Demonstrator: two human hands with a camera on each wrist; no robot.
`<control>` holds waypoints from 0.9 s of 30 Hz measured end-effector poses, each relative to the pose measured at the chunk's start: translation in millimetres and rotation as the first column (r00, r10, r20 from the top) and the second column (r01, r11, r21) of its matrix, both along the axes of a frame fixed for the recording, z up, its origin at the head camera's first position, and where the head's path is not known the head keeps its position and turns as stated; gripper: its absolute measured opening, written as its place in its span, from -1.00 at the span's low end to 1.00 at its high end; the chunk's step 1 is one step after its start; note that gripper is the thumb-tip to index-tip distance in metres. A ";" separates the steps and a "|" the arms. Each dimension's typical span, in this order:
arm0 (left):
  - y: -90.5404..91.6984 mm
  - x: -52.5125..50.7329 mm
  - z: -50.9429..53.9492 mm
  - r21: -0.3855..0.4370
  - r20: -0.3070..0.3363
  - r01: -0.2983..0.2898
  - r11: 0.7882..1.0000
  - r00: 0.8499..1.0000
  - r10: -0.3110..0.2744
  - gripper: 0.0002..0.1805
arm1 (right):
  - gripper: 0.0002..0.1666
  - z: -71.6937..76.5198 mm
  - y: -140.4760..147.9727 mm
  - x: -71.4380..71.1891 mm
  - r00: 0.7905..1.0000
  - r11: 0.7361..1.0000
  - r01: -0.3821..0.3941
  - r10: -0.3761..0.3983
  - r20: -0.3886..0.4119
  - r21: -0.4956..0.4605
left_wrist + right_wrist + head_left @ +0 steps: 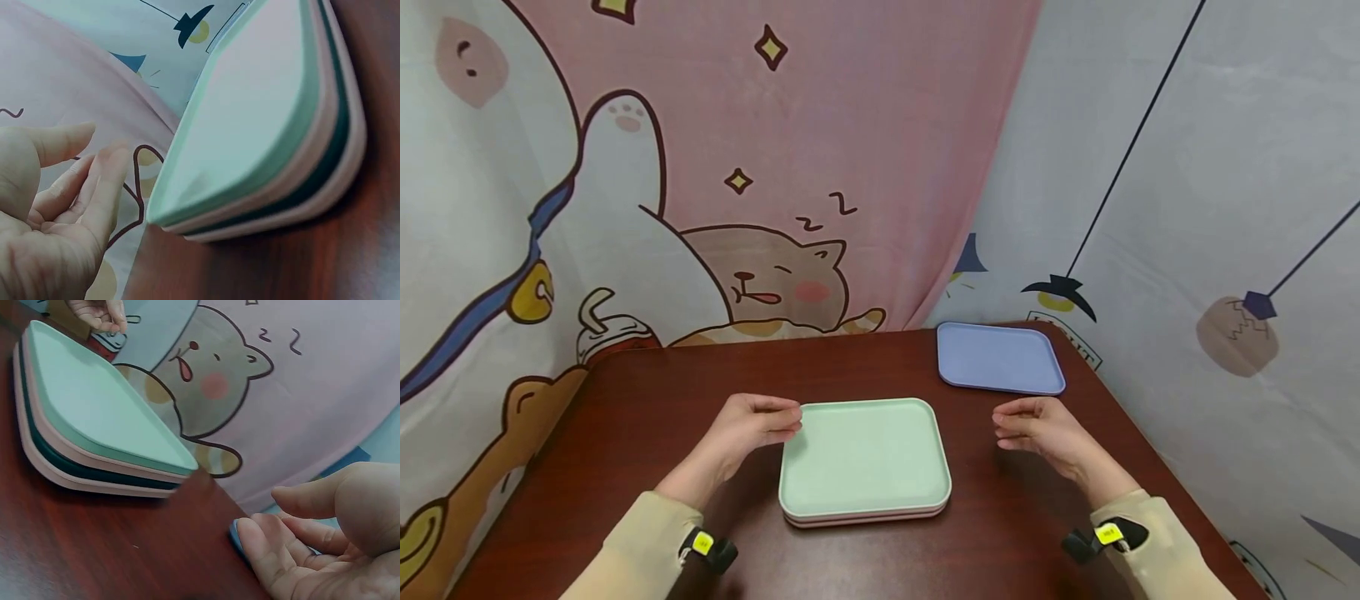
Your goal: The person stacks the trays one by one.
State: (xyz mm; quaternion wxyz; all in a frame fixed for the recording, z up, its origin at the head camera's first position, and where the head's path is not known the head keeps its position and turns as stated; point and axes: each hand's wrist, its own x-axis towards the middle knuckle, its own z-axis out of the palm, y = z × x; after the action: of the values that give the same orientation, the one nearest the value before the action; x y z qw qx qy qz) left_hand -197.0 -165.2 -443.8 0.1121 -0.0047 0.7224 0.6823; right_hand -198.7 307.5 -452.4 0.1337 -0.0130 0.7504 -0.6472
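A light green rectangular tray (865, 458) tops a stack in the middle of the table. Under it the wrist views show a pink rim, a dark green tray (342, 109) and another pink tray (358, 119). My left hand (751, 425) hovers by the stack's far left corner, thumb and fingers apart. In the left wrist view a gap separates those fingers from the trays. To the right of the stack, my right hand (1041, 429) is held in the air with loosely bent fingers and nothing in them. Just beyond it lies a blue tray (1000, 358).
The dark red-brown wooden table (647, 392) reaches back to a cartoon-printed curtain (880, 150). A pale curtain (1195, 208) runs along the right side. The blue tray sits near the table's far right corner.
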 end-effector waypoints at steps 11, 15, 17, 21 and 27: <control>23.7 -31.4 13.0 -0.035 0.001 0.033 0.999 0.999 -0.033 -0.59 | -0.57 3.7 34.0 -14.5 0.999 0.997 0.046 -0.046 -0.009 -0.056; 37.1 -43.9 17.0 -0.059 0.002 0.042 0.997 0.999 -0.042 -0.60 | -0.52 5.4 47.3 -22.3 0.998 0.997 0.059 -0.059 0.000 -0.046; 44.4 -49.8 18.5 -0.072 -0.003 0.049 0.996 0.999 -0.050 -0.60 | -0.49 6.9 54.2 -26.9 0.997 0.997 0.071 -0.071 0.007 -0.039; 58.9 -61.2 19.0 -0.090 -0.018 0.074 0.993 0.997 -0.076 -0.61 | -0.45 9.8 68.0 -37.0 0.995 0.995 0.096 -0.095 0.017 -0.031; 81.7 -79.2 17.6 -0.088 0.013 0.081 0.993 0.997 -0.081 -0.65 | -0.41 11.3 89.8 -48.0 0.993 0.993 0.115 -0.115 0.037 0.010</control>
State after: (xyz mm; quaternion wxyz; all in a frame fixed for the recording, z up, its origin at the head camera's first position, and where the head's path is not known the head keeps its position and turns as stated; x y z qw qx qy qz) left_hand -276.3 -83.4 -426.1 0.1427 0.0166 0.7508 0.6447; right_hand -246.7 397.3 -441.2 0.1103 0.0431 0.7497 -0.6511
